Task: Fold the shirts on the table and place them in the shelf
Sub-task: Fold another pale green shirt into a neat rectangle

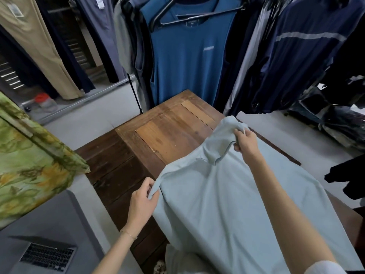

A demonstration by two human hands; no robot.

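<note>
Shirt [227, 194], pale blue, is held above the table [167, 133]. One shoulder is pinched by the left hand [143, 200]. The collar area is gripped by the right hand [246, 143].

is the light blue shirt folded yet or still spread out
Spread, not folded. The light blue shirt hangs open over the wooden table, left hand and right hand each pinching a shoulder.

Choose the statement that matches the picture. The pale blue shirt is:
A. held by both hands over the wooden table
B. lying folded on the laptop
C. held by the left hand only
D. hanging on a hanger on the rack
A: the left hand pinches one shoulder of the pale blue shirt and the right hand grips the fabric by the collar, above the wooden table.
</note>
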